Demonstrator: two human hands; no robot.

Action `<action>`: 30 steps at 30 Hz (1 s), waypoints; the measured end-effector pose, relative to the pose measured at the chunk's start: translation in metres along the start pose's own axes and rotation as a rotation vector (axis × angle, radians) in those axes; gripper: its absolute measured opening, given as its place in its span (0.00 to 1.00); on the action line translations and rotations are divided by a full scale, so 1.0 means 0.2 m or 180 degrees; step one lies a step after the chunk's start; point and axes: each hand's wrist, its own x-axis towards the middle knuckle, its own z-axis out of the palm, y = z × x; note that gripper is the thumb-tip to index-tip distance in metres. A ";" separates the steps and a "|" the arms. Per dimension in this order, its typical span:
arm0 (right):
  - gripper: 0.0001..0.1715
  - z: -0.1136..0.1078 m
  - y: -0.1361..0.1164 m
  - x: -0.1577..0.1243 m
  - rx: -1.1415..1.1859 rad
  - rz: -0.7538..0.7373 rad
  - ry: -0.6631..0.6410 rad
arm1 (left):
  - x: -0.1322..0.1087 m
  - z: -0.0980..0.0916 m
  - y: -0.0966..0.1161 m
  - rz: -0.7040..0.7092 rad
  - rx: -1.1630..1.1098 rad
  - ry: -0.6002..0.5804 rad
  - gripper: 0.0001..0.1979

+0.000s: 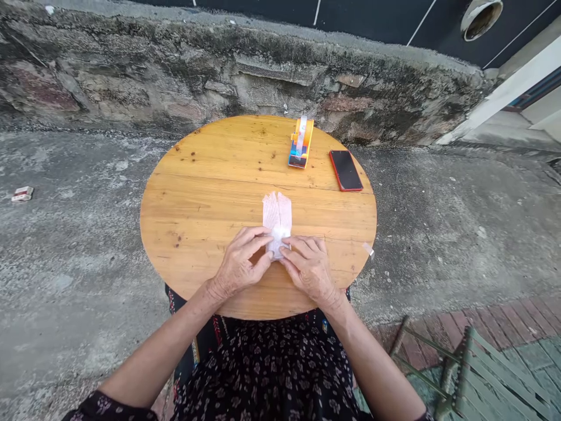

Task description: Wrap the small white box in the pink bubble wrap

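A piece of pinkish-white bubble wrap [277,211] lies on the wooden table in front of me, its far end spread flat with a ragged edge and a slit. The near end is folded into a small packet; whatever may be inside it cannot be made out. My left hand [242,257] pinches the packet's left side between thumb and fingers. On the right side, my right hand [310,264] grips it the same way, thumb at the near edge and fingertips on top.
A yellow and blue tape dispenser [301,143] stands on the round table [197,204] toward the back. Right of it lies a red-cased phone [346,171]. A strip of clear tape [368,250] hangs off the right edge. A stone wall [175,82] runs behind; a green chair [495,374] stands lower right.
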 end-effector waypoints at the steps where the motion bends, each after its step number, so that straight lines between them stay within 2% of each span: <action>1: 0.09 0.00 0.00 0.00 0.0010 -0.0007 -0.0002 | 0.01 0.00 -0.01 -0.0030 0.0004 0.0010 0.14; 8: 0.08 0.00 0.00 0.00 -0.0038 0.0064 0.0012 | 0.06 0.04 -0.07 -0.0122 -0.0212 -0.0226 0.13; 11: 0.09 0.00 0.00 0.00 -0.0068 0.0137 -0.0016 | 0.06 0.06 -0.09 -0.0124 -0.0260 -0.0190 0.14; 20: 0.07 -0.02 0.04 0.04 0.0173 -0.0058 -0.0332 | 0.06 0.07 -0.06 -0.0184 -0.0193 -0.0089 0.13; 30: 0.08 -0.05 0.09 0.08 0.0838 -0.0040 -0.0603 | 0.05 0.09 -0.07 -0.0313 -0.0221 -0.0027 0.14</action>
